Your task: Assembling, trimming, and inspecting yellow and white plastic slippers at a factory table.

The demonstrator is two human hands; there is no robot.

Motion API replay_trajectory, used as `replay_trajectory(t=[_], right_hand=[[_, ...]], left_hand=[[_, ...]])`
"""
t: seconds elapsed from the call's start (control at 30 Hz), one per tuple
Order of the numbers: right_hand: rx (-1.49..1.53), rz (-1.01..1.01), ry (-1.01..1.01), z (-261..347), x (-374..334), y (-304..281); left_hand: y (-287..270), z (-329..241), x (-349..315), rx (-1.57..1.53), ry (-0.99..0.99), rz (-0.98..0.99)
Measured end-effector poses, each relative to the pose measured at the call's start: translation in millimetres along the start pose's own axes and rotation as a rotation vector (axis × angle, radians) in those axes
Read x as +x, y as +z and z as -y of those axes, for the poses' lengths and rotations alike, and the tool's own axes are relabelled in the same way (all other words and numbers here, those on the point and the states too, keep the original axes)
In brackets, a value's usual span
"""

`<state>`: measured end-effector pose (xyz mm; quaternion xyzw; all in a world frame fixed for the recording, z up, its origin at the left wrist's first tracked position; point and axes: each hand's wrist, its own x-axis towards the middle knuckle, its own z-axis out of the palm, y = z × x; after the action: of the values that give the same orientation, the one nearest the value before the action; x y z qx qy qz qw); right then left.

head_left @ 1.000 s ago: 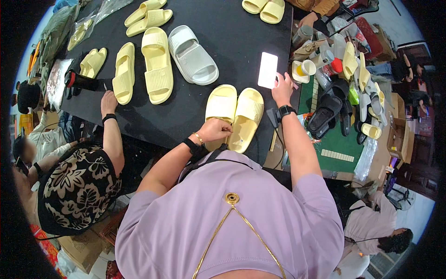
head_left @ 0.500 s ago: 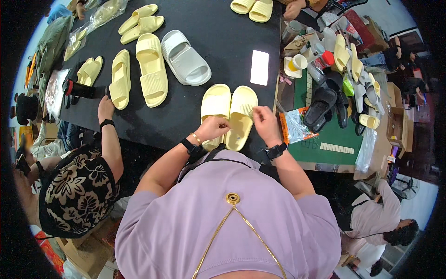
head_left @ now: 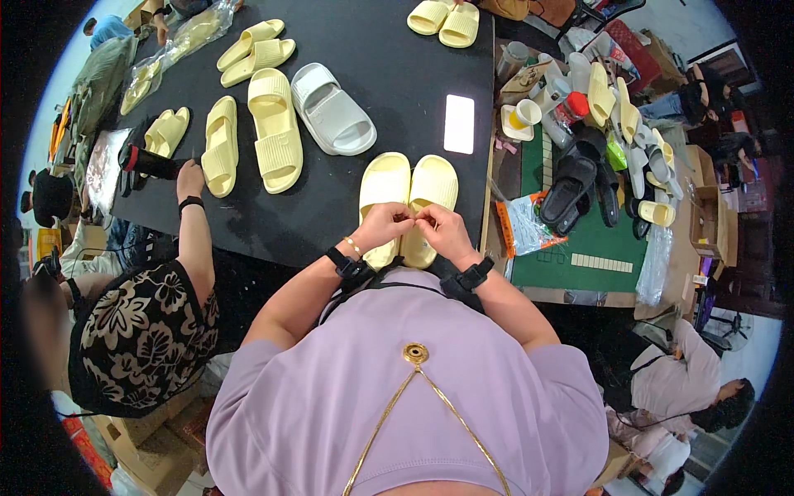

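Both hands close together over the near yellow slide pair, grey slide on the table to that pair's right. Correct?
No: the head view shows the grey slide left of the near yellow slide pair. Left hand and right hand are close together over it, as you say.

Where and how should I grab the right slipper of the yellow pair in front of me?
Probably take the right slipper by the outer side of its raised strap, with your right hand coming from the right. The strap stands above the sole, giving an edge to grip, and the left slipper sits close along the inner side.
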<state>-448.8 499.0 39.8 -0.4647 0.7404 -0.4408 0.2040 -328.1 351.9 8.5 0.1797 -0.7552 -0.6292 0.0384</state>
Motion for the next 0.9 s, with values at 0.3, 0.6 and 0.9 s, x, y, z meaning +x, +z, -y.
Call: replay_trajectory(t=[0.3, 0.6, 0.9], right_hand=[[-0.021, -0.027, 0.174, -6, -7, 8], [-0.027, -0.019, 0.164, -10, -6, 13], [-0.203, -0.029, 0.114, -5, -3, 15]], left_hand=[[3, -6, -3, -0.008, 0.038, 0.005], [2, -11, 1, 0.319, 0.256, -0.075], [3, -32, 1, 0.626, 0.383, -0.146]])
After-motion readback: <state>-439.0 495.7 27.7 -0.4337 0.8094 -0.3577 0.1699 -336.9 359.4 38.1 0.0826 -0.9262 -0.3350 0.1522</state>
